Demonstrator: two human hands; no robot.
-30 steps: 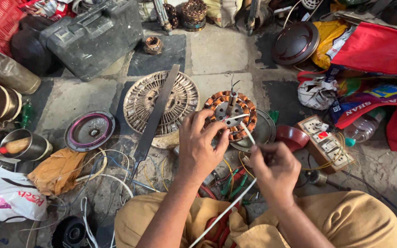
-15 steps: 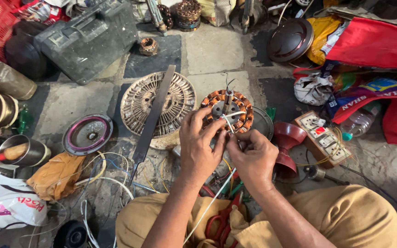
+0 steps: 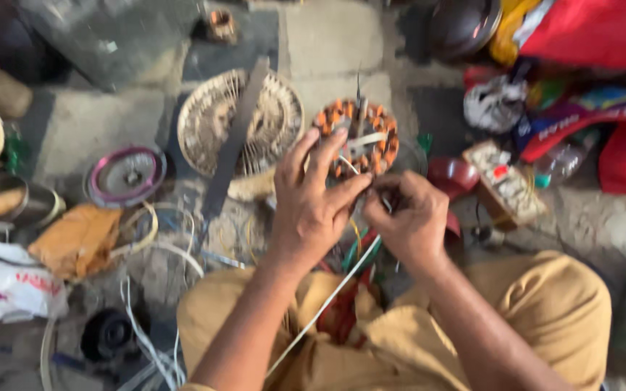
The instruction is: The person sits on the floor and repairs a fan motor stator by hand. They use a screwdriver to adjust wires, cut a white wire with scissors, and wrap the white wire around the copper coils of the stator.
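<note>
A round motor stator [image 3: 356,137] with copper-coloured coils sits on the floor in front of me. My left hand [image 3: 313,203] is over its near edge, fingers spread and pinching a thin white wire [image 3: 327,300]. My right hand [image 3: 411,217] is closed on the same wire beside the left, fingertips nearly touching. The wire runs down across my lap. The frame is blurred, so the fine grip is unclear.
A round slotted fan plate [image 3: 237,119] with a flat dark bar [image 3: 233,145] across it lies left of the stator. A small red bowl [image 3: 454,177], a switch box [image 3: 505,185], a purple-rimmed disc [image 3: 124,174], loose cables and red cloth surround me.
My right hand came up from my lap and closed in beside the left at the stator's near edge. The camera moved closer and the picture blurred.
</note>
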